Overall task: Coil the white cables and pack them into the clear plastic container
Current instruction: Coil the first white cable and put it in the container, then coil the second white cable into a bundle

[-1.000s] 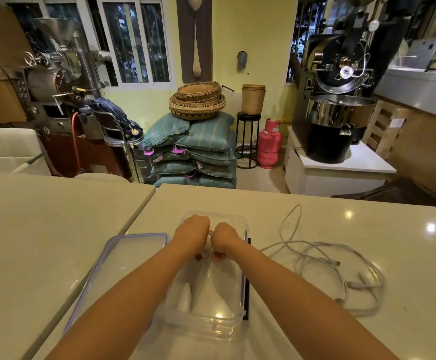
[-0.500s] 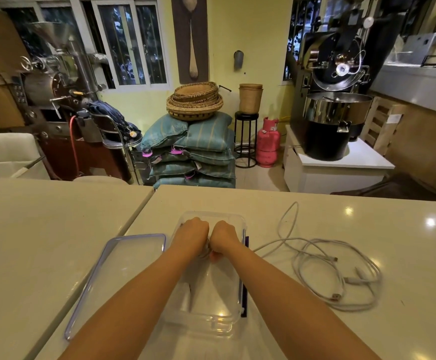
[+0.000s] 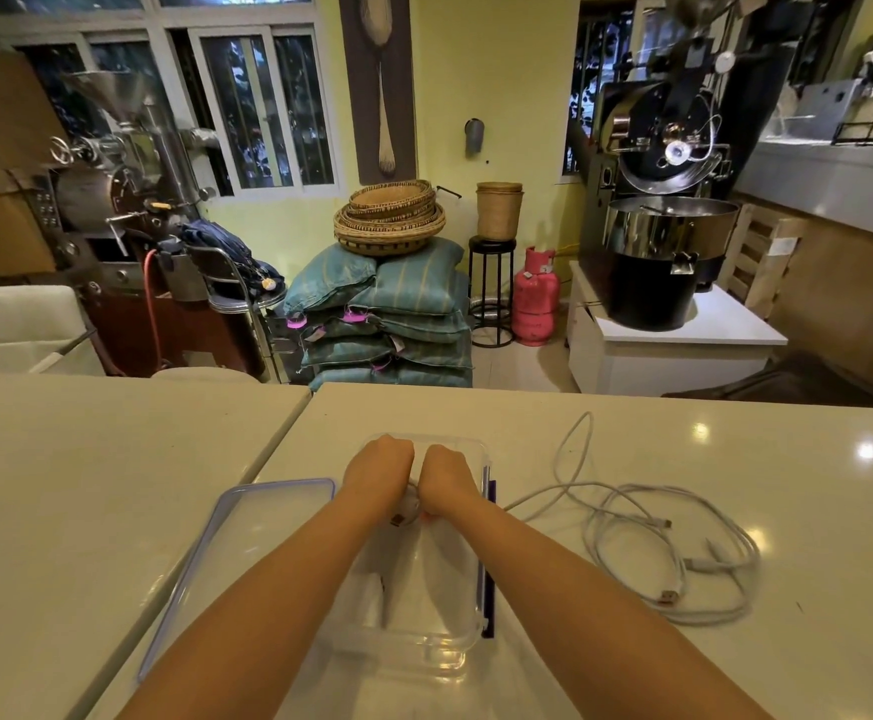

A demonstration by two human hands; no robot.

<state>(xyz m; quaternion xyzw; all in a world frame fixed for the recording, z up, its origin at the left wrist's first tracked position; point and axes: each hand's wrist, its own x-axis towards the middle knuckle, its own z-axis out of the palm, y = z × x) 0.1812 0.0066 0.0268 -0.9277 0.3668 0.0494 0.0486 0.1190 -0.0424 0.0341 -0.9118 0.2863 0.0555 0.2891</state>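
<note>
While both hands sit side by side over the far end of the clear plastic container (image 3: 413, 652), the packing looks only partly done. The left hand (image 3: 380, 472) and the right hand (image 3: 447, 472) are each curled into a fist, knuckles up and nearly touching, and between and just beneath them a small pale bundle (image 3: 409, 506) shows, most likely a coiled cable being pressed down into the box; which hand actually grips it cannot be told, since the fingers are hidden under the knuckles. Nearer the wrists, under the left forearm, a further whitish shape lies inside the container, too blurred to identify. Well to the right of the right hand, the white cables (image 3: 673, 543) lie loose and tangled on the countertop (image 3: 735, 444), with one strand trailing back toward the container's right edge and connector ends visible among the loops. Just to the left of the left forearm, the lid (image 3: 247, 537) rests flat beside the box. By this reckoning one cable is about in; the loose tangle remains to be separated, coiled and packed, and the lid is not yet on.
</note>
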